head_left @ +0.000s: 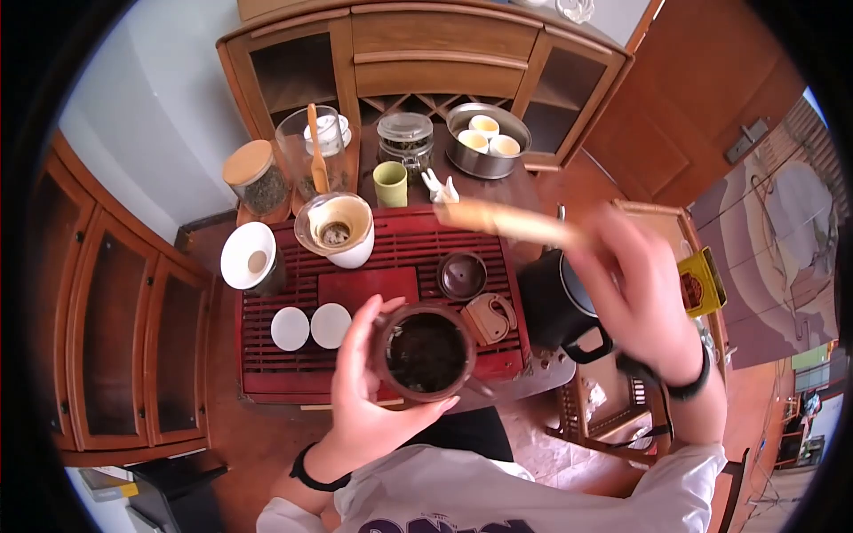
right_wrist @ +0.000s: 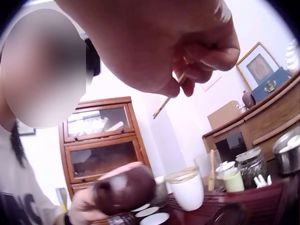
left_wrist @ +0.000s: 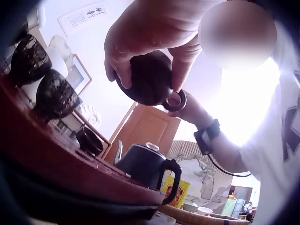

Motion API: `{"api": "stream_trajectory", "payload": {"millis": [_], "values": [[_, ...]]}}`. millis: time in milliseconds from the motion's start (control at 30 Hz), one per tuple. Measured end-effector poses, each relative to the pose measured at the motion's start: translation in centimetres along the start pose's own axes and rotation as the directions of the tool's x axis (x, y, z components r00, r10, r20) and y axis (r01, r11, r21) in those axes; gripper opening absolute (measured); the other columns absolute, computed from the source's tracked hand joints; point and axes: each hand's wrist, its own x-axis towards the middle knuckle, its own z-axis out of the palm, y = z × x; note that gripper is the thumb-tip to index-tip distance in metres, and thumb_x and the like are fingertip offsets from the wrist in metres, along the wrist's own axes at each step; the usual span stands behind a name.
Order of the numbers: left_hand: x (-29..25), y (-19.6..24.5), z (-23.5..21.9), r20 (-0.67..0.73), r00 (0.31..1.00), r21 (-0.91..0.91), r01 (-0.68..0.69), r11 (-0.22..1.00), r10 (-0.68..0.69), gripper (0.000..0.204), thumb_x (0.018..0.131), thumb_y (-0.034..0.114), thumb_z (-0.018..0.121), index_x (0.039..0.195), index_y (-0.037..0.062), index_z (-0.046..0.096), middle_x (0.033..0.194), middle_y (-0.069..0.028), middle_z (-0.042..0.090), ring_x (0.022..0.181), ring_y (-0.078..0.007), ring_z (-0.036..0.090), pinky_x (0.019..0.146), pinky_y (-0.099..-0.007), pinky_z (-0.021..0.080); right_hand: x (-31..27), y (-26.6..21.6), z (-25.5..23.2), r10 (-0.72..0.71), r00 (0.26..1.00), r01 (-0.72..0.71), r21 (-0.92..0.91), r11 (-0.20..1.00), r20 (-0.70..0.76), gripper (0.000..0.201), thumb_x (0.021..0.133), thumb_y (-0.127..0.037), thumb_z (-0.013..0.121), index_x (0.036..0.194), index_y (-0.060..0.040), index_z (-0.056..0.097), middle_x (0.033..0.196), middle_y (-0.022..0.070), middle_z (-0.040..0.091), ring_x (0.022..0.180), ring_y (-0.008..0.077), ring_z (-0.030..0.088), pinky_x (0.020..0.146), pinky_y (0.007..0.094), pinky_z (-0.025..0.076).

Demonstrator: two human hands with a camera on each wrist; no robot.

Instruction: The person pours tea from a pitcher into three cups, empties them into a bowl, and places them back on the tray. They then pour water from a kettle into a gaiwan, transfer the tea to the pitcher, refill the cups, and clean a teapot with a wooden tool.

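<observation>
My left hand (head_left: 369, 373) grips a dark brown clay teapot (head_left: 389, 360) over the front of the tea tray (head_left: 267, 386). The pot is lidless, with dark wet leaves inside; its underside (left_wrist: 150, 79) shows in the left wrist view. Off to the right and higher, my right hand (head_left: 635, 293) pinches a light wooden tea stick (head_left: 506, 220), blurred in the head view. The stick's thin end (right_wrist: 158, 111) points away from the fingers in the right wrist view. A round brown lid (head_left: 462, 275) lies on the tray beyond the pot.
Two white cups (head_left: 290, 329) stand on the tray left of the teapot. Behind them is a white pitcher (head_left: 355, 253) with a strainer on top. A black kettle (head_left: 546, 298) stands at right below the right hand. Jars (head_left: 406, 142) and a metal bowl (head_left: 489, 164) line the back.
</observation>
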Motion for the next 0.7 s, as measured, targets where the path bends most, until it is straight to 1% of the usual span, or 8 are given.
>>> {"api": "stream_trajectory", "payload": {"millis": [133, 167, 300, 433, 500, 567, 600, 700], "values": [[1.3, 1.2, -1.8, -0.028, 1.000, -0.009, -0.010, 1.000, 0.010, 0.115, 0.064, -0.003, 0.088, 0.155, 0.0018, 0.018, 0.149, -0.0197, 0.036, 0.135, -0.0288, 0.046, 0.112, -0.0424, 0.042, 10.5, 3.5, 6.0, -0.001, 0.998, -0.002, -0.042, 0.999, -0.068, 0.029, 0.093, -0.030, 0.064, 0.089, -0.0021, 0.056, 0.079, 0.0187, 0.065, 0.077, 0.0399, 0.065, 0.068, 0.0484, 0.051], [1.5, 1.4, -2.4, -0.033, 0.999, 0.017, -0.027, 0.999, 0.027, 0.115, 0.064, -0.004, 0.088, 0.155, 0.0017, 0.017, 0.149, -0.0199, 0.035, 0.135, -0.0290, 0.046, 0.112, -0.0426, 0.042, 12.9, 4.0, 7.3, 0.093, 0.994, -0.090, -0.058, 0.994, 0.054, 0.032, 0.095, -0.034, 0.063, 0.095, -0.0027, 0.056, 0.080, 0.0185, 0.064, 0.082, 0.0400, 0.064, 0.071, 0.0470, 0.049], [1.7, 1.9, -4.2, -0.044, 0.998, 0.043, -0.043, 0.998, 0.045, 0.117, 0.064, -0.004, 0.088, 0.155, 0.0018, 0.016, 0.149, -0.0216, 0.036, 0.135, -0.0301, 0.047, 0.111, -0.0440, 0.043, 19.4, 7.9, 14.8, 0.144, 0.986, -0.138, -0.075, 0.988, 0.089, 0.046, 0.078, -0.035, 0.080, 0.099, -0.0016, 0.057, 0.089, 0.0156, 0.066, 0.093, 0.0358, 0.065, 0.080, 0.0443, 0.051], [1.2, 2.2, -6.3, -0.053, 0.998, 0.109, -0.037, 0.993, 0.043, 0.117, 0.061, -0.002, 0.090, 0.154, 0.0041, 0.019, 0.148, -0.0241, 0.037, 0.134, -0.0317, 0.048, 0.111, -0.0452, 0.042, 22.2, 10.9, 19.1, 0.230, 0.950, -0.272, 0.194, 0.943, 0.211, 0.070, 0.062, -0.039, 0.091, 0.110, 0.0002, 0.058, 0.110, 0.0205, 0.065, 0.108, 0.0350, 0.063, 0.092, 0.0393, 0.050], [0.7, 2.2, -7.1, -0.199, 0.979, 0.197, 0.089, 0.976, -0.049, 0.125, 0.056, 0.020, 0.096, 0.154, 0.0025, 0.021, 0.144, -0.0237, 0.042, 0.133, -0.0317, 0.047, 0.114, -0.0449, 0.036, 22.9, 12.0, 20.0, 0.227, 0.963, -0.260, 0.273, 0.926, 0.148, 0.079, 0.059, -0.041, 0.093, 0.114, 0.0024, 0.058, 0.111, 0.0210, 0.066, 0.109, 0.0342, 0.063, 0.093, 0.0378, 0.050], [0.5, 2.6, -8.1, -0.246, 0.967, 0.289, 0.133, 0.948, -0.061, 0.125, 0.055, 0.024, 0.096, 0.154, 0.0025, 0.021, 0.145, -0.0233, 0.042, 0.133, -0.0317, 0.048, 0.114, -0.0448, 0.035, 23.2, 12.8, 20.1, 0.254, 0.923, -0.318, 0.198, 0.927, 0.290, 0.083, 0.062, -0.037, 0.094, 0.120, 0.0069, 0.054, 0.126, 0.0226, 0.062, 0.121, 0.0309, 0.059, 0.103, 0.0374, 0.047], [0.5, 2.6, -7.5, -0.375, 0.916, 0.053, 0.177, 0.983, -0.145, 0.126, 0.056, 0.028, 0.096, 0.154, 0.0027, 0.021, 0.144, -0.0224, 0.043, 0.132, -0.0316, 0.049, 0.114, -0.0446, 0.036, 23.5, 12.9, 20.3, 0.237, 0.912, -0.299, 0.147, 0.943, 0.335, 0.088, 0.062, -0.038, 0.094, 0.125, 0.0078, 0.052, 0.129, 0.0240, 0.060, 0.124, 0.0328, 0.057, 0.106, 0.0358, 0.045], [0.6, 2.8, -8.4, -0.456, 0.879, 0.084, 0.201, 0.976, -0.142, 0.129, 0.057, 0.033, 0.096, 0.155, 0.0032, 0.019, 0.144, -0.0218, 0.044, 0.131, -0.0315, 0.049, 0.113, -0.0447, 0.038, 23.5, 12.3, 20.1, 0.157, 0.899, -0.209, 0.087, 0.974, 0.409, 0.079, 0.060, -0.041, 0.093, 0.112, 0.0035, 0.054, 0.113, 0.0208, 0.063, 0.111, 0.0324, 0.061, 0.094, 0.0379, 0.048]]}}
